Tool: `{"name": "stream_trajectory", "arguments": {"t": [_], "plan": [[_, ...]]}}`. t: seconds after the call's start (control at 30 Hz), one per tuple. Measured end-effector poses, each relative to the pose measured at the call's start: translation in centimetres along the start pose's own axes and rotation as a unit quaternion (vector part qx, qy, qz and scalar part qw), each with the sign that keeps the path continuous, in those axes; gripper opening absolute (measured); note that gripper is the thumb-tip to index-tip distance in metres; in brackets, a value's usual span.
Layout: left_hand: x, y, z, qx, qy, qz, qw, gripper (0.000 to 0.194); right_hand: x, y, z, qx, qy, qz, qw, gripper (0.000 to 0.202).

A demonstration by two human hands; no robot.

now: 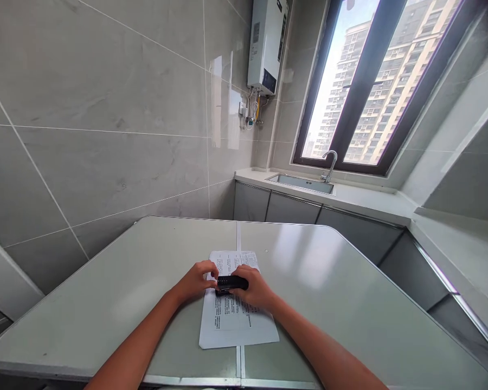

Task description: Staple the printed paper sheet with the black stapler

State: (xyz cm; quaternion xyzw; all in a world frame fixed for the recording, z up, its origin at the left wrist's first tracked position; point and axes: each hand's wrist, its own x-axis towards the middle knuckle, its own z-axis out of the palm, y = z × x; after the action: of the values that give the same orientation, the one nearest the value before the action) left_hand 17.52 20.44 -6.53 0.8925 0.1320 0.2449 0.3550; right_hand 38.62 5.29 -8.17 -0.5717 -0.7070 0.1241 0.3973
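Note:
A black stapler [228, 283] lies crosswise over the printed sheets of paper [239, 330] on the table. My right hand [254, 288] is wrapped around the stapler's right end. My left hand [198, 279] is at its other end, with thumb and forefinger curled in and their tips touching the stapler's left tip. Beneath both hands the paper lies flat, its text running sideways to me. Part of the stapler's underside is hidden, and I cannot tell whether the sheets are between its jaws.
The pale folding table [106, 319] has a metal seam down its middle and a metal front edge. Behind it runs a counter with a sink [303, 183] and a faucet [330, 165]. A tiled wall [106, 162] borders the table's left side.

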Motion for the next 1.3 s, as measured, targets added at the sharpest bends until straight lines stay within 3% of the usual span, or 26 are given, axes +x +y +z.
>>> {"name": "stream_trajectory", "arguments": {"t": [0.17,0.3,0.4,0.6,0.8,1.1,1.2,1.3], "plan": [[0.2,-1.1,-0.3,0.083,0.029,-0.005,0.996,0.013,0.5,1.9,-2.8,-0.054,0.107,0.101,0.988,0.024],[-0.2,-2.3,0.0,0.148,-0.020,-0.012,0.989,0.043,-0.1,4.4,-6.6,-0.080,0.193,0.180,0.961,0.033],[-0.5,-2.9,0.1,0.183,-0.075,-0.034,0.980,0.055,-0.9,6.4,-8.8,-0.105,0.203,0.234,0.945,0.036],[-0.7,-3.0,-0.6,0.186,-0.100,-0.072,0.975,0.059,-1.7,8.4,-10.2,-0.114,0.123,0.256,0.952,0.041],[-0.6,-2.6,-0.7,0.190,-0.106,-0.075,0.973,0.059,-1.6,6.8,-10.4,-0.036,0.004,0.187,0.982,0.036],[-0.7,-3.1,-1.4,0.195,-0.095,-0.087,0.972,0.058,-2.1,4.8,-12.3,-0.027,-0.150,0.171,0.973,0.038],[-0.8,-3.2,-1.5,0.191,-0.095,-0.086,0.973,0.057,-2.3,4.5,-12.7,-0.024,-0.181,0.171,0.968,0.038],[-0.8,-2.9,-1.6,0.191,-0.097,-0.095,0.972,0.056,-2.3,4.3,-12.8,-0.043,-0.164,0.172,0.971,0.035]]}}
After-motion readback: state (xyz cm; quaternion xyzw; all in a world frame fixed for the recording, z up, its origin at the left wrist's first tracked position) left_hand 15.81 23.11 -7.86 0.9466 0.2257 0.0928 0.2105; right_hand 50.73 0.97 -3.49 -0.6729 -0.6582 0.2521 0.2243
